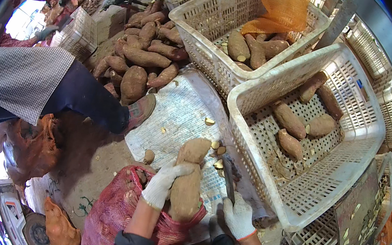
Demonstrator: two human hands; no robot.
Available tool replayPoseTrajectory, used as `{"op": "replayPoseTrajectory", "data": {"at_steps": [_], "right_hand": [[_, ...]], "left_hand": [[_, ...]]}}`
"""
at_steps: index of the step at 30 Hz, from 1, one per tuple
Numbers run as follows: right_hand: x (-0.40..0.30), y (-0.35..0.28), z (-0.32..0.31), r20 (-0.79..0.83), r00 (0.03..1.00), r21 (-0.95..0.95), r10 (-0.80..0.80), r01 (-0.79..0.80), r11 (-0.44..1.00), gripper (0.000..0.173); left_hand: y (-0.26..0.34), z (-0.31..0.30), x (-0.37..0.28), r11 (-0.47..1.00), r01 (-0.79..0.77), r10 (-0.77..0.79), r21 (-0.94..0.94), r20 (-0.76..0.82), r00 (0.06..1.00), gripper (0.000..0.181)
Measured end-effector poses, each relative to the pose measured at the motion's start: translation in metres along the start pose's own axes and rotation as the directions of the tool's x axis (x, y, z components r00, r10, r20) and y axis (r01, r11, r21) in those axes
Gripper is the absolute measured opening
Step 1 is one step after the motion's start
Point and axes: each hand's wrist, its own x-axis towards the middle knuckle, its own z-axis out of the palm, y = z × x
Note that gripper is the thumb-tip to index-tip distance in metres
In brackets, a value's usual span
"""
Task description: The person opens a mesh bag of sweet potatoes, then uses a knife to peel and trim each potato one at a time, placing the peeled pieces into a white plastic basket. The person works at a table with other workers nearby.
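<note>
My left hand (168,184), in a white knit glove, grips a large, long sweet potato (187,192) that narrows near its upper part. My right hand (238,215), gloved alike, holds a knife (229,177) by its handle, the blade pointing away from me and apart from the sweet potato. Below my left hand stands a red mesh sack (114,204) with its mouth open; what it holds shows only partly. Cut ends with pale yellow flesh (218,164) lie on a white woven sheet (182,113) beyond my hands.
A plastic crate (233,107) with several sweet potatoes (289,120) stands at right. Behind it, another crate (193,31) holds sweet potatoes and an orange mesh bag (281,7). A heap of sweet potatoes (145,52) lies ahead. A person's leg and shoe (141,111) reach in from the left.
</note>
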Motion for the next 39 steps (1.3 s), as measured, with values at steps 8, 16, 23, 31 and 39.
{"op": "replayPoseTrajectory", "data": {"at_steps": [8, 16, 23, 31, 39], "right_hand": [[0.041, -0.071, -0.032, -0.109, 0.994, 0.143, 0.010, 0.006, 0.990, 0.037], [0.031, -0.004, 0.021, 0.361, 0.806, 0.539, 0.468, -0.590, 0.601, 0.021], [0.019, -0.013, 0.012, 0.373, 0.788, 0.566, 0.490, -0.611, 0.553, 0.025], [0.015, -0.012, 0.025, 0.029, 0.984, 0.279, 0.175, -0.176, 0.944, 0.029], [0.034, -0.069, -0.028, -0.312, 0.949, 0.081, -0.046, 0.075, 0.994, 0.026]], "left_hand": [[-0.017, -0.014, -0.032, 0.995, 0.008, -0.006, 0.096, -0.015, 1.000, 0.067], [-0.015, -0.011, -0.040, 0.982, -0.187, 0.186, 0.012, 0.044, 0.982, 0.071], [-0.003, -0.035, -0.041, 0.789, -0.429, 0.332, -0.441, -0.282, 0.900, 0.054], [-0.006, -0.029, -0.034, 0.564, -0.544, 0.241, -0.622, -0.507, 0.828, 0.060], [-0.043, -0.004, -0.029, 0.525, -0.496, 0.212, -0.692, -0.458, 0.863, 0.070]]}}
